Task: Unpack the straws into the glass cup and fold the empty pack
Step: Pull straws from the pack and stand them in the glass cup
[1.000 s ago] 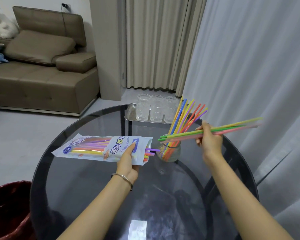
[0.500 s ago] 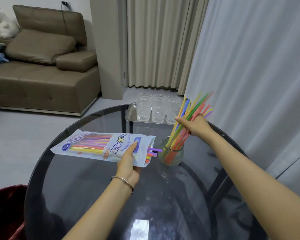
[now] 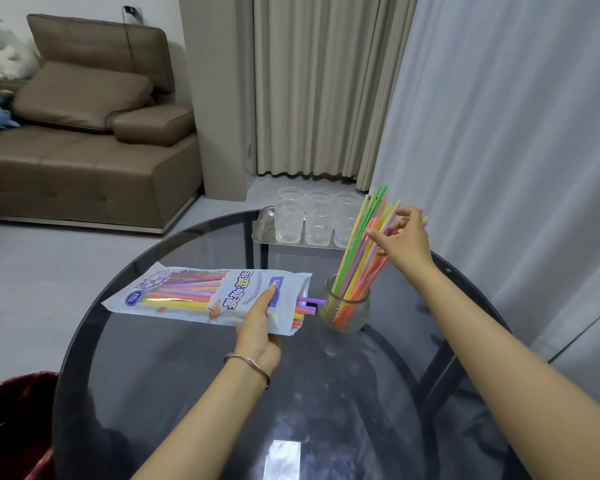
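Observation:
A white printed straw pack (image 3: 194, 294) is held just above the round glass table (image 3: 187, 393), its open end toward the right. Several coloured straws remain inside it, and a purple one and a pink one (image 3: 309, 304) poke out of the mouth. My left hand (image 3: 258, 327) grips the pack near that open end, thumb on top. To the right of the pack stands a small glass cup (image 3: 347, 311) holding many coloured straws (image 3: 364, 247) that lean up and right. My right hand (image 3: 400, 242) hovers at the straws' upper part, fingers spread and loose, gripping nothing.
A metal tray (image 3: 262, 225) with several clear plastic cups (image 3: 319, 220) sits at the table's far edge. A dark red bin (image 3: 11, 427) stands at the lower left. A brown sofa (image 3: 84, 133) is at the back left, and grey curtains (image 3: 499, 133) hang close on the right.
My right hand swung its bunch of straws upright, dropped them into the glass cup and has now let go, fingers opening. My left hand keeps its hold on the pack.

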Demonstrator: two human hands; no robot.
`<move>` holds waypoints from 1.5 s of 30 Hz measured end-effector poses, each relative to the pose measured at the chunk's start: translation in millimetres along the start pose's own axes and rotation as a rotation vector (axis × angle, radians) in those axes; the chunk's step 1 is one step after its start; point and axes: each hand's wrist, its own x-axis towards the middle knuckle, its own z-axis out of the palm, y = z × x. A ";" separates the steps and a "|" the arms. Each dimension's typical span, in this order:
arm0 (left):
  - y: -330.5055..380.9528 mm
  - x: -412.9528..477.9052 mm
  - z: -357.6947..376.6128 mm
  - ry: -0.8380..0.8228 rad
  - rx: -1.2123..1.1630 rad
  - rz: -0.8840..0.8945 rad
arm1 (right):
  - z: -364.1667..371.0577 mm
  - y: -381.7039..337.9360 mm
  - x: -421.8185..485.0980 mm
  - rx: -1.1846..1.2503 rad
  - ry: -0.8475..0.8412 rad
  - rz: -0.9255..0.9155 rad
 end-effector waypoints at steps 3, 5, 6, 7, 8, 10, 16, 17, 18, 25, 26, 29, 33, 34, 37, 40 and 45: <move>1.4 -5.6 2.2 -0.009 -0.024 -0.006 | -4.3 -3.5 -16.9 0.060 0.038 0.021; 1.2 -9.6 4.8 -0.016 -0.011 -0.008 | -3.4 -4.4 -35.3 0.112 0.046 0.027; 1.0 -12.3 6.2 -0.022 0.001 -0.007 | -0.1 -4.2 -47.7 0.132 0.035 0.026; 0.6 -15.1 7.2 -0.023 0.005 -0.001 | 4.7 -4.8 -62.5 0.158 0.012 0.025; 0.1 -18.1 7.5 -0.020 0.001 0.006 | 11.8 -4.1 -78.6 0.186 -0.020 0.040; -1.6 -24.4 7.5 -0.046 0.022 0.003 | 26.8 -3.2 -112.6 0.252 -0.091 0.088; -2.1 -39.4 2.2 -0.090 0.005 0.043 | 61.5 2.7 -171.6 0.168 -0.170 -0.005; -1.7 -42.6 2.0 -0.088 -0.011 0.052 | 64.4 0.1 -175.2 0.202 -0.159 -0.018; -1.6 -46.2 2.4 -0.084 -0.016 0.058 | 66.5 -2.7 -177.4 0.236 -0.151 -0.031; 11.8 -47.0 -1.4 -0.038 -0.054 0.065 | 44.9 -11.0 -167.2 0.304 -0.088 -0.062; 15.8 -46.2 -2.3 -0.034 -0.085 0.068 | 38.4 -11.2 -162.9 0.345 -0.060 -0.023; 19.2 -42.2 -5.0 -0.014 -0.103 0.076 | 25.2 -12.2 -154.5 0.523 0.023 0.161; 4.1 -49.3 -0.4 -0.025 -0.047 0.030 | 38.9 -15.0 -165.2 0.683 -0.066 0.309; -1.0 -50.7 1.0 -0.013 -0.039 0.027 | 43.8 -14.8 -168.9 0.636 -0.085 0.306; -7.0 -52.3 4.1 0.010 -0.060 0.017 | 45.1 -16.9 -168.8 0.548 -0.057 0.276; 2.9 -51.2 4.2 0.007 -0.125 0.018 | 28.8 -18.1 -159.0 0.558 0.033 0.259; 1.4 -48.2 2.1 0.008 -0.079 0.017 | 28.5 -16.1 -160.0 0.600 0.019 0.303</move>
